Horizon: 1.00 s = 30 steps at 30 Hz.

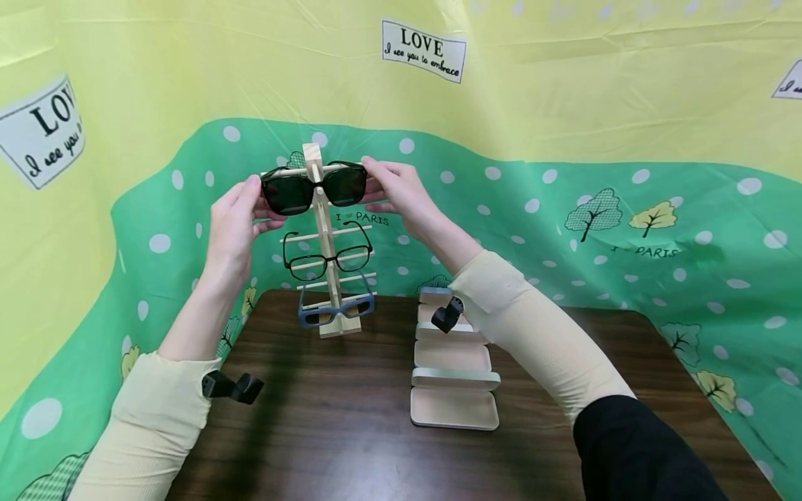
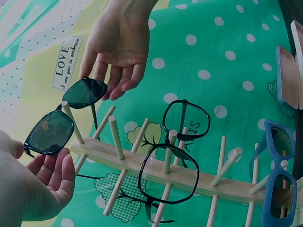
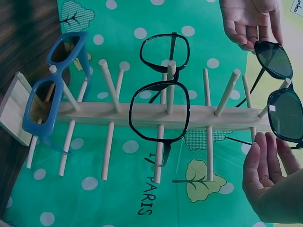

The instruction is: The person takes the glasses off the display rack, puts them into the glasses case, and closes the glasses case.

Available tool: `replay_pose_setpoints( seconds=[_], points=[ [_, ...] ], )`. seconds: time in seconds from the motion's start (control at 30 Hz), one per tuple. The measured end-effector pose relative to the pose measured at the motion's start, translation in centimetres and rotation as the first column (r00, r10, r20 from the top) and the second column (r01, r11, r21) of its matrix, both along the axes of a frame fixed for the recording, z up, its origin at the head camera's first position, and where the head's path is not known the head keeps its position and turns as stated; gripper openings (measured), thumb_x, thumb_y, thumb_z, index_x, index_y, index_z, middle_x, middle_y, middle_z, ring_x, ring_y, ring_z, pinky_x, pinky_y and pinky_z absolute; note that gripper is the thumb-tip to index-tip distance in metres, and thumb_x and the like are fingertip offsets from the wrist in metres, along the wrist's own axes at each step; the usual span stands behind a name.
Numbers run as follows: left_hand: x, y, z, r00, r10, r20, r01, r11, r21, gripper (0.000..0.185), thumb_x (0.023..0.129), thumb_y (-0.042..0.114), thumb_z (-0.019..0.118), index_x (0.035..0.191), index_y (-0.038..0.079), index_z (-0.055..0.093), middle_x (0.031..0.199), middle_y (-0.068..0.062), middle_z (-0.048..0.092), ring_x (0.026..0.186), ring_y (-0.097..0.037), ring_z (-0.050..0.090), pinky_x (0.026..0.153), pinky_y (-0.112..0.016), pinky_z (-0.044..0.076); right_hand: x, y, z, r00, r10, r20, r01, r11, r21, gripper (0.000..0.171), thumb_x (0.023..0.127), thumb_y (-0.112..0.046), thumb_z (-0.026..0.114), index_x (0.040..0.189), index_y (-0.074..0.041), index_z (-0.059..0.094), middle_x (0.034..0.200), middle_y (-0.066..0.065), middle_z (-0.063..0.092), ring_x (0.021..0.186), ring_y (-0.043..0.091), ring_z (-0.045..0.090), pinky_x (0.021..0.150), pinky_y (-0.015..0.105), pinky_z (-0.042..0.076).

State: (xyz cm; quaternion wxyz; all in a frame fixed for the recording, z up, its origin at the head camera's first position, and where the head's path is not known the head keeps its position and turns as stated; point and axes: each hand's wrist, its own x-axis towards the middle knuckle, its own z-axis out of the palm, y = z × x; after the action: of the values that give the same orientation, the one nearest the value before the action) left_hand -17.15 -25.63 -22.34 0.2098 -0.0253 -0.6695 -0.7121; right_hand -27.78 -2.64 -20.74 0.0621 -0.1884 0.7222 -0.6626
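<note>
Here, both hands' fingers, left hand (image 1: 233,221) and right hand (image 1: 401,191), pinch glossy dark sunglasses (image 1: 313,186) atop the pale wooden peg rack (image 1: 327,278).

Head view down and forward, both wrist views close, sideways, all sharing the wooden rack (image 1: 323,243).

Pale yellow sleeves on both arms. Black sleeve above right one. Small black camera clipped at each wrist. Hands bare.

Dark wooden table (image 1: 351,445) before a yellow-and-green polka-dot backdrop (image 1: 564,104).
</note>
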Motion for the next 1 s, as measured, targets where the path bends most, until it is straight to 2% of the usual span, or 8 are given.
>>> replay_pose_setpoints(
  seconds=[0.2, 0.4, 0.63, 0.83, 1.0],
  points=[
    [0.1, 0.4, 0.5, 0.999, 0.042, -0.031, -0.042, 0.999, -0.006, 0.03, 0.107, 0.037, 0.053, 0.103, 0.01, 0.066, 0.089, 0.002, 0.071, 0.08, -0.015, 0.066, 0.074, -0.022, 0.058, 0.4, 0.3, 0.4, 1.0, 0.014, -0.017, -0.014, 1.0, -0.018, 0.036, 0.106, -0.041, 0.056, 0.105, -0.009, 0.073, 0.091, 0.006, 0.075, 0.082, 0.019, 0.074, 0.08, 0.032, 0.063],
    [0.5, 1.2, 0.9, 0.992, 0.093, -0.086, -0.096, 0.995, -0.037, 0.028, 0.107, 0.036, 0.054, 0.099, 0.011, 0.066, 0.092, 0.002, 0.069, 0.081, -0.014, 0.066, 0.072, -0.021, 0.058, 1.0, 0.9, 0.6, 0.999, 0.034, -0.028, -0.036, 0.998, -0.06, 0.034, 0.107, -0.039, 0.055, 0.1, -0.011, 0.072, 0.087, 0.004, 0.073, 0.082, 0.019, 0.073, 0.08, 0.032, 0.063],
    [1.0, 2.5, 0.8, 0.97, 0.158, -0.187, -0.181, 0.978, -0.109, 0.027, 0.107, 0.033, 0.054, 0.101, 0.011, 0.068, 0.092, 0.003, 0.068, 0.083, -0.014, 0.065, 0.074, -0.021, 0.058, 2.0, 2.4, 0.4, 0.996, 0.07, -0.047, -0.075, 0.991, -0.107, 0.032, 0.107, -0.035, 0.055, 0.096, -0.008, 0.069, 0.088, 0.005, 0.072, 0.087, 0.021, 0.073, 0.085, 0.036, 0.063],
    [1.6, 3.9, 0.6, 0.949, 0.189, -0.253, -0.246, 0.945, -0.216, 0.032, 0.108, 0.035, 0.05, 0.108, 0.009, 0.069, 0.101, 0.006, 0.069, 0.083, -0.013, 0.066, 0.08, -0.023, 0.056, 2.8, 4.0, 0.0, 0.993, 0.092, -0.079, -0.103, 0.983, -0.15, 0.03, 0.108, -0.031, 0.054, 0.108, -0.006, 0.07, 0.097, 0.007, 0.073, 0.091, 0.023, 0.073, 0.085, 0.035, 0.063],
    [2.2, 5.4, -0.1, 0.934, 0.193, -0.301, -0.273, 0.929, -0.25, 0.039, 0.109, 0.037, 0.048, 0.114, 0.004, 0.068, 0.114, 0.003, 0.069, 0.082, -0.012, 0.065, 0.081, -0.027, 0.054, 3.5, 5.5, -0.5, 0.991, 0.09, -0.101, -0.106, 0.981, -0.165, 0.031, 0.108, -0.029, 0.054, 0.12, -0.005, 0.07, 0.111, 0.009, 0.071, 0.093, 0.02, 0.072, 0.087, 0.033, 0.063]
  ],
)
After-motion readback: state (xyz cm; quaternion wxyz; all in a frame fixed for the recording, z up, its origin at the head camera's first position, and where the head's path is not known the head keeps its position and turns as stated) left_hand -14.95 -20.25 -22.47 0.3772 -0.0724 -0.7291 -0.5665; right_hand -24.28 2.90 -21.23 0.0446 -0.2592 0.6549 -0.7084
